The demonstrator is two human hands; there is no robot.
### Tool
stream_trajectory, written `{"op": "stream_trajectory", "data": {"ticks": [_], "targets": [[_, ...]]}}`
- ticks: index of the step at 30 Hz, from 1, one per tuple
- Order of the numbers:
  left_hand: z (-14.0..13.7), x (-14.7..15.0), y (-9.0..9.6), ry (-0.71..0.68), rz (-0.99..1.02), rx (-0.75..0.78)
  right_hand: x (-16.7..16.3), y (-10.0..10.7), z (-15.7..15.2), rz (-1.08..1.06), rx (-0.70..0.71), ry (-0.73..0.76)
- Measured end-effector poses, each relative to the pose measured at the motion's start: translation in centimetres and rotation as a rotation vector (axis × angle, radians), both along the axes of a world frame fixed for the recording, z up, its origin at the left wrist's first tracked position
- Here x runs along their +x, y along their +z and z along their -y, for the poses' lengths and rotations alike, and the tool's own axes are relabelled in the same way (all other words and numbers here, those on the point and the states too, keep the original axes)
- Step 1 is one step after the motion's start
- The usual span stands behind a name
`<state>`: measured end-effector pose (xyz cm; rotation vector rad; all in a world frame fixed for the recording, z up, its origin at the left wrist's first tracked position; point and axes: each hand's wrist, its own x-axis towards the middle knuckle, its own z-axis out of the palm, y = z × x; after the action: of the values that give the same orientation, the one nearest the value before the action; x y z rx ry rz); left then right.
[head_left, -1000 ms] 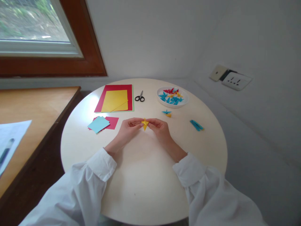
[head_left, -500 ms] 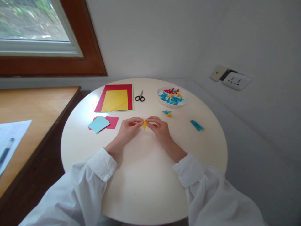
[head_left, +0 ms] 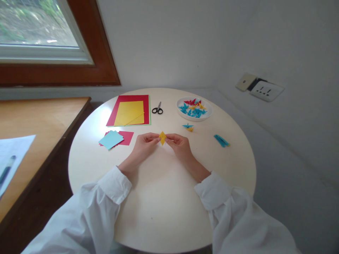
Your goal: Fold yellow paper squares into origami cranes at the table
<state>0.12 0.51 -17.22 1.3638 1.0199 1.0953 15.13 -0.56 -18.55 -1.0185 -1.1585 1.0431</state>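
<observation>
- Left hand (head_left: 146, 140): thumb and fingers pinching left side of yellow folded paper (head_left: 162, 138)
- Right hand (head_left: 181, 141): matching pinch on its right side
- Forearms (head_left: 198, 170) angled inward from white sleeves (head_left: 215, 190), yellow folded paper held between both hands over round white bench (head_left: 161, 211)

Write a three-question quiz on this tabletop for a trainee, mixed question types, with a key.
1. What do the left hand and right hand hold between them? A: pen; B: yellow folded paper; C: red crane.
2. True or false: in the picture, the scissors lie left of the white dish.
3. Fill in: the top sheet on the small paper stack is ____.

Key: 1. B. 2. True. 3. light blue.
</observation>
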Motion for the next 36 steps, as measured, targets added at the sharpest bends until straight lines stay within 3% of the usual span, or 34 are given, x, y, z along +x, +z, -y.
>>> {"op": "stream_trajectory", "data": {"ticks": [13,17,28,36], "targets": [[-0.15,0.00,-0.33,0.029,-0.012,0.012,0.14,0.12,-0.07,0.094,-0.031,-0.038],[-0.17,0.09,-0.46,-0.015,-0.006,-0.024,0.20,0.10,-0.07,0.106,-0.017,-0.043],[-0.18,0.08,-0.87,-0.055,-0.089,0.044,0.11,0.31,0.00,0.119,-0.027,-0.012],[0.31,0.50,-0.55,-0.166,-0.190,0.085,0.19,0.37,-0.13,0.087,-0.044,0.042]]}}
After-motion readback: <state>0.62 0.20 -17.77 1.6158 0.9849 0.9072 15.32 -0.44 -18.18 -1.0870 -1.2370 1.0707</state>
